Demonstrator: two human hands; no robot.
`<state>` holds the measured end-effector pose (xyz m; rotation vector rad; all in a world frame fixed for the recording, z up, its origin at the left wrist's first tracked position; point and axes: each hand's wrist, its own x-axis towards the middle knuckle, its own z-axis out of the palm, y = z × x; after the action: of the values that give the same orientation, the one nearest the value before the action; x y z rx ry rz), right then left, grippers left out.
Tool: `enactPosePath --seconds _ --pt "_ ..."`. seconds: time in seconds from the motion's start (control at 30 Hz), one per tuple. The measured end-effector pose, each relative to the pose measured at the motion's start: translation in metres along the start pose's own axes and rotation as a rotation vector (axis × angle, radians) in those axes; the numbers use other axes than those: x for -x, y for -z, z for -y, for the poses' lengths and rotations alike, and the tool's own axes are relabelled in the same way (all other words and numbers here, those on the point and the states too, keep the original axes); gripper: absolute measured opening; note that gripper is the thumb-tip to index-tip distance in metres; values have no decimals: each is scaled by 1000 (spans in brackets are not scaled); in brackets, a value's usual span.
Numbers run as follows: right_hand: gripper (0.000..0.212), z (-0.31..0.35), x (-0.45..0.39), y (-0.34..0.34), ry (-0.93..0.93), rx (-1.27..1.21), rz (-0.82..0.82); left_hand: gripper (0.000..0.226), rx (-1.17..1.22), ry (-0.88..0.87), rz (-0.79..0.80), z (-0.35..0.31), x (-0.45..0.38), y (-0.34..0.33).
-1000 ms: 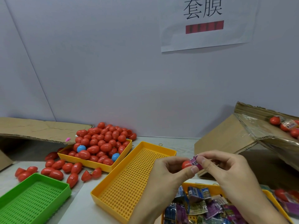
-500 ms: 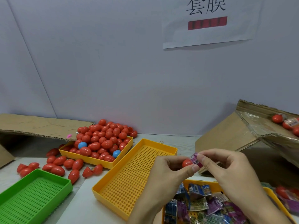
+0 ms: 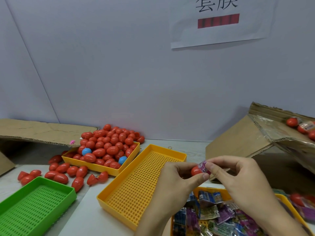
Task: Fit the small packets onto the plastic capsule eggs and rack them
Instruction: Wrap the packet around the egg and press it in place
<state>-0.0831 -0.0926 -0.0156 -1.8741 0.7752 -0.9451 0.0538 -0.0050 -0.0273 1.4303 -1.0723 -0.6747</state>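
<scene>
Little has moved since a second ago: both hands have drifted slightly lower and right in the frame, and the purple packet (image 3: 203,167) sits about as far over the red egg (image 3: 196,171) as it did.

Going by size — the empty yellow rack (image 3: 177,155) lies at centre with no egg in it, so racking has not begun here. A second yellow tray (image 3: 102,168) at centre left is heaped with bare red eggs, too many to count, with two blue ones among them. Roughly fifteen more red eggs lie loose on the bench (image 3: 192,147) in front of it. One green tray (image 3: 68,188) at lower left holds nothing. A third yellow tray (image 3: 288,201) at lower right is full of packets, uncounted.

Right of centre, the left hand (image 3: 177,179) pinches the egg between thumb and fingers, while the right hand (image 3: 238,178) grips the packet, pulling it over the egg's end. One egg is partly sleeved; nearly all the work appears to remain.
</scene>
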Motion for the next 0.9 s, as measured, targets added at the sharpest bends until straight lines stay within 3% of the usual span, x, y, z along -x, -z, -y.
enactPosePath --seconds 0.27,0.53,0.77,0.9 --pt "9 -1 0 0 21 44 -8 36 -30 -1 -57 3 -1 -2" --pt "10 2 2 0 52 25 -26 12 33 -61 -26 -1 0 -4" --pt "41 7 6 -5 237 216 -50 20 250 -71 -112 0 -4 1" --pt "43 4 5 -11 254 303 -36 20 267 -65 -108 0 -4 0"
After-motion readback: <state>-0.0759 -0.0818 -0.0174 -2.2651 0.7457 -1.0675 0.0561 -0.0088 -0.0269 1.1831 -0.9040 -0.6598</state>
